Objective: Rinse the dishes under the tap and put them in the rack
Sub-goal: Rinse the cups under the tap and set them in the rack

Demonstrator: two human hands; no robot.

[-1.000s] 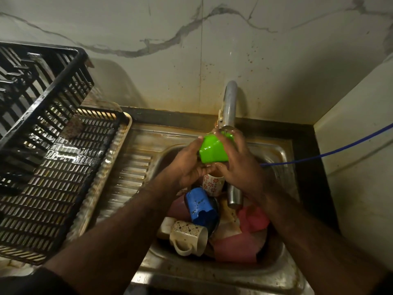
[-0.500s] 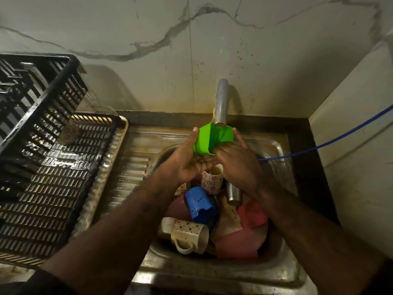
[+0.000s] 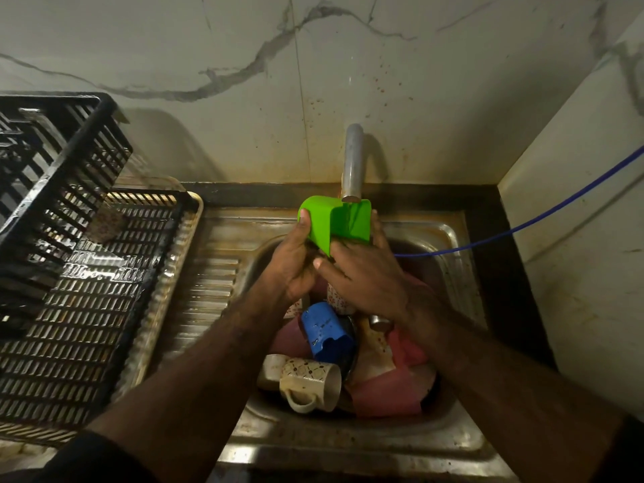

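Observation:
A bright green plastic cup (image 3: 334, 223) is held right under the mouth of the steel tap (image 3: 352, 162), its open side turned up toward the spout. My left hand (image 3: 294, 266) grips its left side, thumb on the rim. My right hand (image 3: 362, 273) holds its right side and base, fingers curled behind it. Below them the sink (image 3: 449, 245) holds a blue cup (image 3: 326, 334), a patterned cream mug (image 3: 310, 383), a red-dotted mug (image 3: 336, 298) and pink plastic dishes (image 3: 386, 392). The black slatted rack (image 3: 80, 301) lies on the left.
A second black crate (image 3: 52, 162) leans tilted over the rack's far end. The rack rests in a cream tray (image 3: 195, 217) on the ribbed steel drainboard (image 3: 212, 284). A blue hose (image 3: 543, 214) runs from the right wall into the sink. A small steel tumbler (image 3: 380, 320) stands among the dishes.
Both hands have raised the green cup closer to the spout and turned it, so its open side now faces up at the tap.

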